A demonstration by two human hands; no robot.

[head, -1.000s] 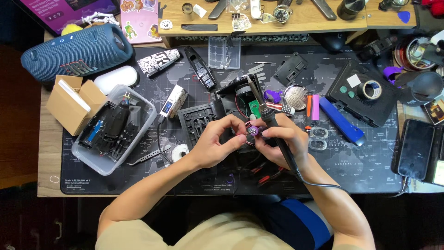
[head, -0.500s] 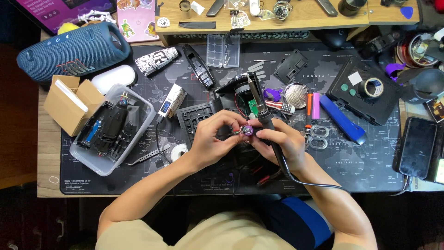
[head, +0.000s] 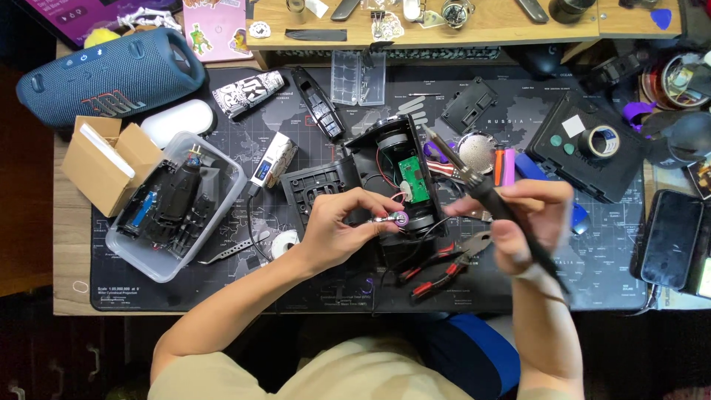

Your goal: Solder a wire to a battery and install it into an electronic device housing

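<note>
My left hand (head: 337,226) is near the middle of the counter (head: 70,278), over the black mat (head: 296,278). Its fingers (head: 370,204) are closed on a small purple battery cell (head: 400,218) with a metal strip on its end; I hold it by the strip, just in front of the open black device (head: 396,174). Inside this device I see a green circuit board (head: 412,178) and thin red wires. The cell is touching or almost touching the body of the device; I cannot tell which.

My right hand (head: 529,222) is to the right of the device, raised a little over the mat. Its fingers (head: 544,192) are wrapped around the black handle of a soldering iron (head: 481,189). The iron is tilted, its metal tip points to the far left, above the device, well apart from the cell. Its cable goes down along my forearm.

Just in front of the device, between my two hands, red-handled pliers (head: 444,270) lie on the mat. On the left side of the counter stands a clear plastic box (head: 226,204) with black parts inside, and beside it an open cardboard box (head: 111,167). A blue round speaker (head: 111,74) lies at the far left corner. A roll of tape (head: 598,141) sits on a black plate on the right side, and a phone (head: 670,237) lies near the right edge.
</note>
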